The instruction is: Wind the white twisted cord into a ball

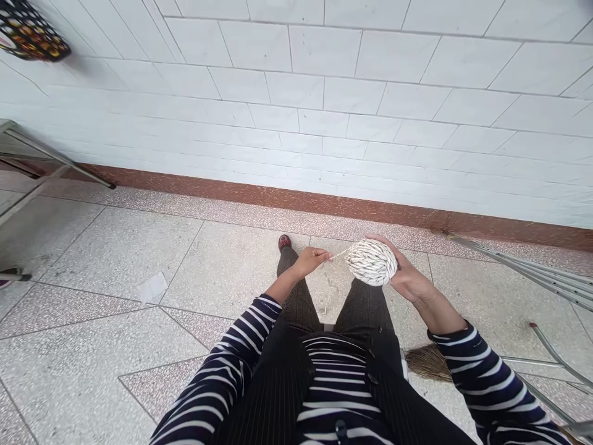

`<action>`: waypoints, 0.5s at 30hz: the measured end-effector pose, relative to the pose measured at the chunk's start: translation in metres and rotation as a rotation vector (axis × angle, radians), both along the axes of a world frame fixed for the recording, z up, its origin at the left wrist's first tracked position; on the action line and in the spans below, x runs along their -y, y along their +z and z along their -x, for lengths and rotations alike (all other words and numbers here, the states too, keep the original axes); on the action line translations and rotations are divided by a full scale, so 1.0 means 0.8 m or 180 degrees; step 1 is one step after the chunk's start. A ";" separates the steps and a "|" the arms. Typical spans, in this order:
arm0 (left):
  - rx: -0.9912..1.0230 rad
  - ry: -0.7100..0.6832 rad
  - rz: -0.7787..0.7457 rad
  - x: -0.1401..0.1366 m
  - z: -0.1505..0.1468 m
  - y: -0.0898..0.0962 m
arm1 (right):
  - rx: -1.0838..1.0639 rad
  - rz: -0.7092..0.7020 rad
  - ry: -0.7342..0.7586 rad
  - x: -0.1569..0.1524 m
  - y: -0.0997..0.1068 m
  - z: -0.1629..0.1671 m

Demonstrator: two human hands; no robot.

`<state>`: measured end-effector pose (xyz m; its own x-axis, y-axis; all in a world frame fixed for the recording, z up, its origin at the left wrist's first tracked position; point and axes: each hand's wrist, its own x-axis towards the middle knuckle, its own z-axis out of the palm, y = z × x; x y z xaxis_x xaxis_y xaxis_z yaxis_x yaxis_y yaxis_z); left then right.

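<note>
A ball of white twisted rope [371, 262] with dark flecks rests in my right hand [407, 275], whose fingers and palm wrap round its right side. My left hand [314, 259] pinches the rope's strand [340, 254] a short way to the left of the ball. That strand runs across the gap between my two hands. Below my left hand a loose end of rope [327, 300] seems to hang down, pale against the floor and hard to make out. Part of my right hand is hidden behind the ball.
A white tiled wall [324, 117] with a red-brown base strip stands ahead. Metal legs of furniture [88, 173] are at the left, and grey metal poles [523, 266] lean at the right. Broom bristles [428, 363] lie near my right arm. White paper [152, 288] lies on the floor.
</note>
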<state>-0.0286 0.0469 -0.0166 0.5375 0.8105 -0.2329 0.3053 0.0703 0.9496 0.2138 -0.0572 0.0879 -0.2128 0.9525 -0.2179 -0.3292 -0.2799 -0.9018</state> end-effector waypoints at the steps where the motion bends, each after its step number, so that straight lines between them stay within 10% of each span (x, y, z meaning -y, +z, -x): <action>1: -0.0011 0.0197 -0.0237 -0.001 -0.002 0.008 | -0.0004 -0.0035 0.0021 -0.007 0.005 0.002; 8: 0.1161 -0.0013 -0.0590 0.008 -0.051 0.082 | 0.0231 -0.0076 0.0182 -0.038 0.038 0.022; 15: 0.0568 -0.0229 -0.0810 -0.006 -0.058 0.059 | 0.0553 -0.0565 -0.0135 -0.046 0.086 0.014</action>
<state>0.0178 0.0521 0.0305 0.6096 0.7891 0.0756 0.1279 -0.1921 0.9730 0.2025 -0.0206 0.1565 -0.1457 0.9864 -0.0763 -0.1730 -0.1013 -0.9797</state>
